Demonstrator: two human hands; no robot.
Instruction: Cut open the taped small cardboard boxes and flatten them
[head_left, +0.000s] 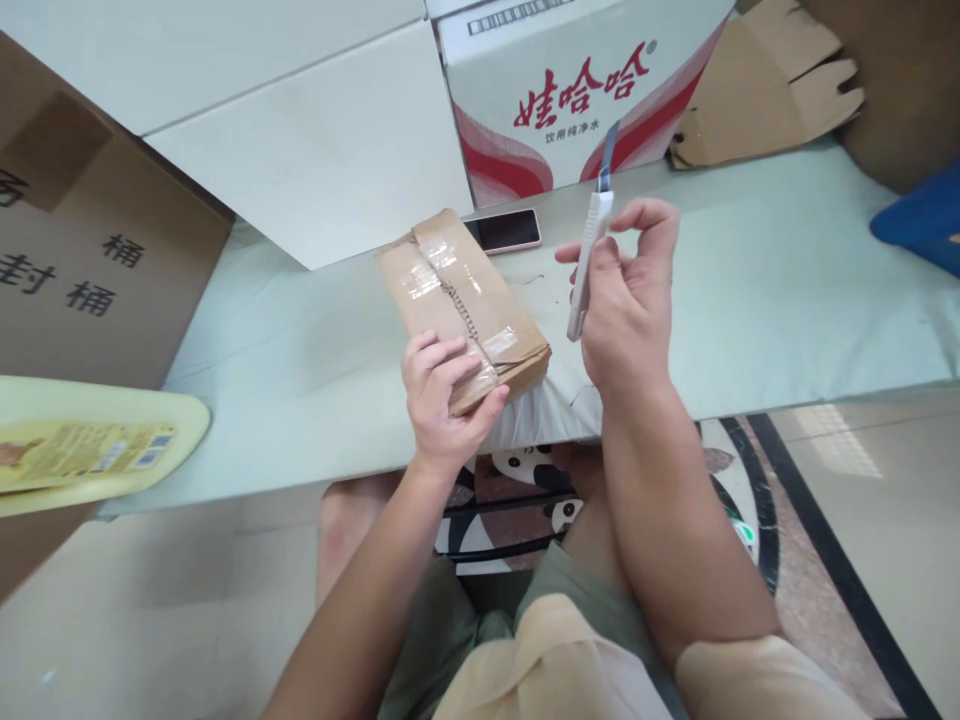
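Observation:
A small brown cardboard box [495,295] with clear tape across its top lies on the pale cloth-covered surface. My left hand [446,395] grips its near end, fingers over the top and thumb along the near side. Held up to the right of the box is a white utility knife [592,260] with its blade out, pointing up and away. My right hand [630,285] is closed around the knife's handle, and the blade is apart from the box. Behind the box, a phone [506,231] lies flat, partly covered by the box's far end.
White boxes [315,150] and a red-and-white water carton [555,110] stand at the back. A large brown carton [90,230] and a yellow bottle [97,445] are at left. Torn cardboard [757,90] and a blue object [922,220] are at right. The surface's near edge runs above my lap.

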